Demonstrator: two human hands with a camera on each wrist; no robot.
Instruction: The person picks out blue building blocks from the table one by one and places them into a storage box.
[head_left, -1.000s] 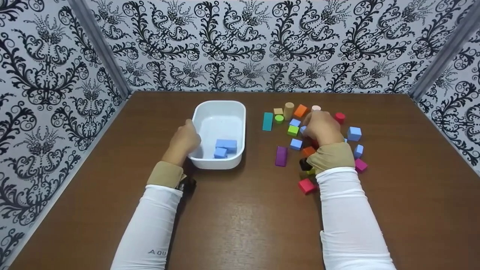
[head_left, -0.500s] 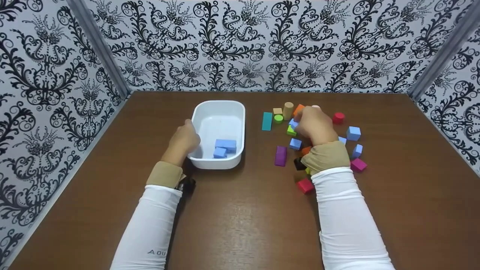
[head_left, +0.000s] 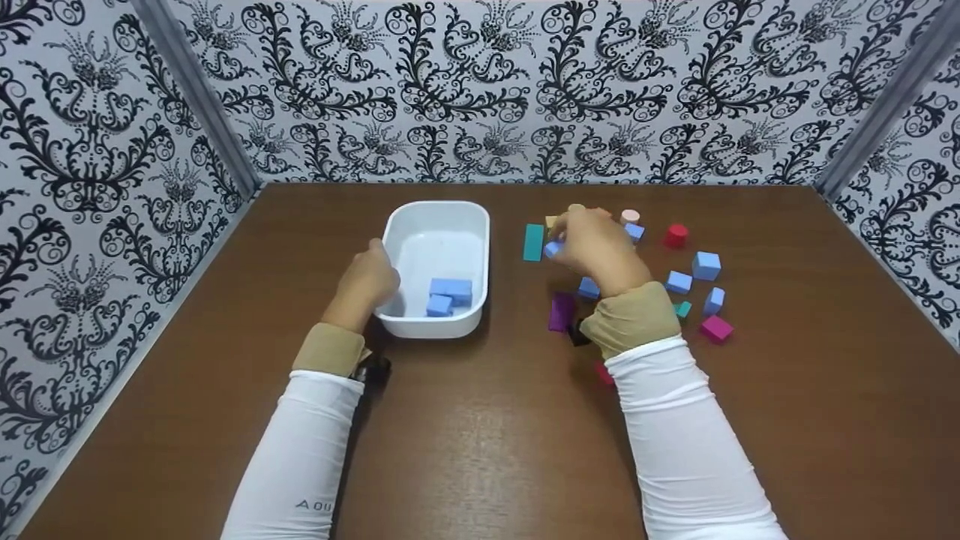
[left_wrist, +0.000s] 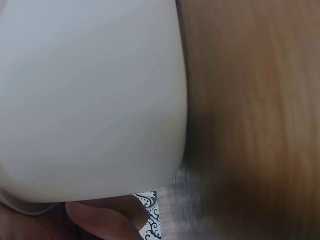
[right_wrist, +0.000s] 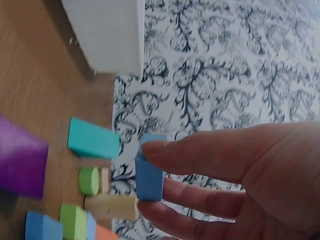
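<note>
My left hand (head_left: 367, 277) grips the left rim of a white plastic tub (head_left: 431, 328). In the left wrist view the tub's wall (left_wrist: 100, 100) fills much of the picture, with fingers (left_wrist: 102, 220) at its edge. Inside the tub lie blue blocks (head_left: 451, 288). Between thumb and fingers, my right hand (head_left: 598, 247) pinches a blue block (right_wrist: 150, 175), held up above the scattered blocks. Near it are a teal block (head_left: 533, 242), a green cylinder (right_wrist: 89, 181), a wooden cylinder (right_wrist: 107, 206) and a purple block (head_left: 561, 311).
On the brown table (head_left: 465, 450), right of my right hand, are a red cylinder (head_left: 676, 236), several blue blocks (head_left: 706, 265) and a magenta block (head_left: 717, 328). My right forearm partly covers a red block (head_left: 604, 373). Patterned walls (head_left: 495, 90) stand behind and at both sides.
My right hand has moved left from among the blocks, carrying the blue block towards the tub and uncovering blocks on the right. My left hand and the tub have stayed in place.
</note>
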